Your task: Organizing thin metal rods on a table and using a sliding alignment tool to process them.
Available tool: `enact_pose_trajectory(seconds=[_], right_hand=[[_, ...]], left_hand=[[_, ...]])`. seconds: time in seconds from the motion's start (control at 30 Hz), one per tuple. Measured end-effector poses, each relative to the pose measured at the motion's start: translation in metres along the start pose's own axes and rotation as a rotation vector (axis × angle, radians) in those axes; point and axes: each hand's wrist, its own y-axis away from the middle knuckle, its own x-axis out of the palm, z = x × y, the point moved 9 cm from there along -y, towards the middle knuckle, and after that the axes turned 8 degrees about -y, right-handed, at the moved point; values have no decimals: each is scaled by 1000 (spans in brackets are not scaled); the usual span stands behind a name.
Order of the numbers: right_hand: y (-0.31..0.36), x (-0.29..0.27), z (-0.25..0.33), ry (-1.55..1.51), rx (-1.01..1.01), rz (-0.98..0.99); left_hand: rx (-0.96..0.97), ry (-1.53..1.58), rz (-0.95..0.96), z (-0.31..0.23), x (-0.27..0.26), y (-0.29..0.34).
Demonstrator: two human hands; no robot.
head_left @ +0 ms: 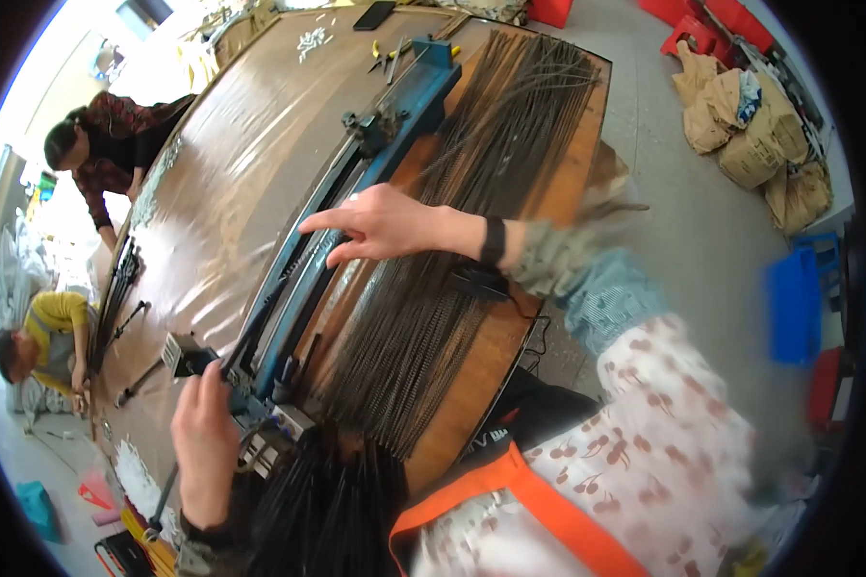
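A long blue metal fixture (421, 96) with a slotted rail runs diagonally across the table. Over the middle of this rail is my right hand (380, 226), index finger stretched out and thumb apart, with nothing visible between them. Dark, thin spring-like rods lie along the rail under it. At the near end of the fixture my left hand (205, 442) has its fingers pressed together beside a small metal box (188, 354); what they hold, if anything, is hidden. A clamp-like black part (373, 130) sits on the far part of the rail.
Many thin dark coiled rods (404, 337) cover the wooden board on the right. A bundle of black rods (332, 505) is close to my body. Pliers (375, 60) and a phone (373, 14) lie at the far side. Two people work along the table's left edge.
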Motion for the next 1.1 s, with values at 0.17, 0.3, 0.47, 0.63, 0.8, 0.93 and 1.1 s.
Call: enact_pose_trajectory(seconds=[0.17, 0.3, 0.47, 0.63, 0.8, 0.93, 1.1], right_hand=[[-22, -11, -48, -46, -3, 53], [-20, -30, -46, -40, -190, -88], [-2, -52, -54, -39, -155, -156], [28, -67, -102, 188, 302, -153], [18, -39, 28, -196, -89, -132], [39, -10, 1, -1065, 271, 75], [29, -1, 19, -618, 297, 4]], left_hand=[[-14, 33, 39, -2, 33, -57], [86, 94, 51, -26, 39, -77], [35, 76, 39, -11, 43, -84], [70, 110, 27, -18, 30, -81], [-35, 212, -63, -7, 13, -65], [-112, 65, -138, 36, -22, -11], [-161, -32, -12, 40, -32, 29]])
